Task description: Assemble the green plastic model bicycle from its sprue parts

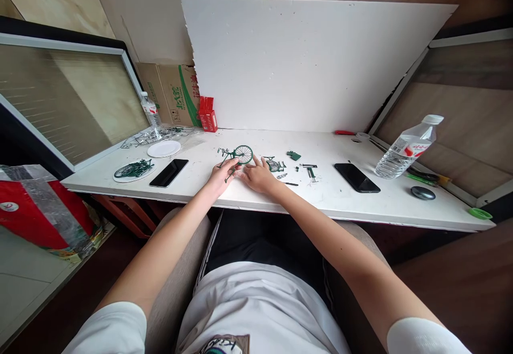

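A small dark green model bicycle (243, 154), partly built with one spoked wheel standing up, is between my hands near the table's front edge. My left hand (221, 177) grips its frame with thumb and fingers closed. Beside the wheel, my right hand (258, 174) has its fingers stretched toward the lower part of the model. Just right of that hand lie another green wheel and frame piece (274, 165), a green block-like part (294, 155) and a small green T-shaped part (311, 173). My fingers hide the lower part of the model.
At the left, a plate of green parts (133, 170), a white plate (164, 148) and a phone (169, 173) lie on the white table (240, 201). To the right are another phone (356, 177), a water bottle (409, 148) and a dark round object (422, 193). A white board (312, 60) stands behind.
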### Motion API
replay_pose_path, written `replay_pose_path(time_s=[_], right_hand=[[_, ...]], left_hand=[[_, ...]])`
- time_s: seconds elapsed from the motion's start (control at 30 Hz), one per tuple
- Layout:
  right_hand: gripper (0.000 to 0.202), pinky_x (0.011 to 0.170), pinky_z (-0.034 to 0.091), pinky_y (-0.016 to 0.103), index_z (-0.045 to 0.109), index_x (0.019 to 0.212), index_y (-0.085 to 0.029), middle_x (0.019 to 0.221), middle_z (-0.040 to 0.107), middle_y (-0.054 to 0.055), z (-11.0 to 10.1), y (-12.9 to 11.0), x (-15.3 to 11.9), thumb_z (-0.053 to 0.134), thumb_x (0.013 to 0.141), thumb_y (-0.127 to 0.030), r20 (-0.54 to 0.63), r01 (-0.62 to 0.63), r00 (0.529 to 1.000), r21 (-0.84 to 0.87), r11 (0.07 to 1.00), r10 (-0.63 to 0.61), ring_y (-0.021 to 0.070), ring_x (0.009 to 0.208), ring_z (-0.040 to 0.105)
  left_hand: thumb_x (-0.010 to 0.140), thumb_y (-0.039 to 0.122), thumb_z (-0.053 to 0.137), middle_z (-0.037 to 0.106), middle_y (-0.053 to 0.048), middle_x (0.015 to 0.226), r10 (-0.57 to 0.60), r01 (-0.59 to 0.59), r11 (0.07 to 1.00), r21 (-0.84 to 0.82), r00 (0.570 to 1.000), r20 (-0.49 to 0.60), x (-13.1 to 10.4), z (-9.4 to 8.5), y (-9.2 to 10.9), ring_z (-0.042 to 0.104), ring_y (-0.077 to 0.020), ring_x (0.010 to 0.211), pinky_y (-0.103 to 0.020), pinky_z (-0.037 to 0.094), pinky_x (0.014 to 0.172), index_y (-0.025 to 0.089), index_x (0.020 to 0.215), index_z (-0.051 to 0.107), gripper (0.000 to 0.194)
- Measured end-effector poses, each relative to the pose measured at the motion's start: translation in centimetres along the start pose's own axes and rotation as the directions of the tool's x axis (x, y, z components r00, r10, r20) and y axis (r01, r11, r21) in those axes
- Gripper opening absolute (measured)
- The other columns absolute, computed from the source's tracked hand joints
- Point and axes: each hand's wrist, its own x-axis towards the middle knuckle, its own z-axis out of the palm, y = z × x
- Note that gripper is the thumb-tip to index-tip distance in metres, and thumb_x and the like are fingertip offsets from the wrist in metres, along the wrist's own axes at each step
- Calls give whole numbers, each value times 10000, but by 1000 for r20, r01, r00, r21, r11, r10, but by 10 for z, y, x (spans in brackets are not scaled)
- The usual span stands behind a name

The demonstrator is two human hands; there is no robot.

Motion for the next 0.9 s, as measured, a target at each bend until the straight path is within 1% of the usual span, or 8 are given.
replay_pose_path(time_s=[0.13, 0.23, 0.3, 0.43, 0.53, 0.6, 0.73, 0.9], right_hand=[[496, 1297, 196, 707, 735, 1279, -136, 1508, 629, 203, 0, -28, -26, 417, 1121, -482, 13, 192, 981, 58, 980, -193, 433, 1652, 174], [489, 1298, 274, 658, 699, 1329, -118, 1548, 588, 219, 4, -44, -48, 522, 1085, -503, -59, 313, 949, 73, 947, -310, 432, 1662, 133], [444, 1299, 306, 621, 667, 1375, -122, 1578, 563, 209, 7, -48, -58, 497, 1105, -431, -92, 356, 932, 58, 933, -350, 400, 1664, 163], [329, 1256, 382, 570, 688, 1337, -154, 1509, 640, 169, 16, -44, -69, 513, 1102, -302, -143, 379, 917, 25, 925, -372, 360, 1639, 280], [315, 1131, 503, 493, 722, 1302, -210, 1451, 697, 132, 23, -39, -76, 474, 1115, -262, -189, 390, 909, 73, 918, -371, 305, 1523, 505], [348, 1077, 530, 463, 735, 1299, -246, 1422, 722, 105, 25, -39, -82, 439, 1118, -212, -232, 396, 903, 128, 909, -361, 266, 1415, 618], [358, 1076, 529, 478, 763, 1261, -301, 1279, 788, 64, 17, -43, -90, 476, 1087, -177, -305, 387, 899, 215, 896, -315, 267, 1379, 619], [315, 974, 576, 465, 800, 1135, -288, 1155, 776, 96, -7, -35, -83, 493, 1103, -350, -383, 323, 904, 321, 890, -190, 280, 1106, 676]], left_hand=[[701, 376, 929, 771, -60, 1008, 28, -28, 1000, 4, 999, -46, 1, -6, 6, 702, -162, 938, -269, 504, 829, 196, 939, 761, 343], [692, 358, 926, 759, -46, 955, 77, -74, 996, 46, 995, -69, 4, -13, 11, 689, -150, 905, -265, 497, 840, 198, 899, 752, 315], [694, 366, 921, 748, -38, 914, 82, -77, 996, 51, 992, -93, 4, -16, 14, 678, -146, 878, -265, 494, 830, 199, 884, 747, 307], [673, 372, 940, 744, -27, 913, 77, -68, 994, 80, 992, -104, 2, -12, 14, 651, -122, 823, -257, 484, 811, 192, 881, 754, 332], [628, 368, 973, 738, -26, 911, 96, -86, 990, 109, 992, -85, 0, -6, 10, 632, -118, 785, -257, 476, 776, 181, 852, 748, 368], [629, 377, 977, 729, -28, 880, 119, -110, 984, 143, 991, -57, -1, -3, 7, 625, -129, 772, -269, 477, 770, 177, 823, 737, 367], [649, 394, 972, 712, -31, 841, 180, -175, 962, 208, 984, -3, 2, -3, 1, 618, -144, 757, -294, 479, 776, 172, 804, 736, 359], [651, 425, 969, 718, -50, 850, 205, -208, 943, 260, 978, 38, 3, -5, -3, 633, -161, 757, -305, 483, 762, 164, 804, 745, 377]])
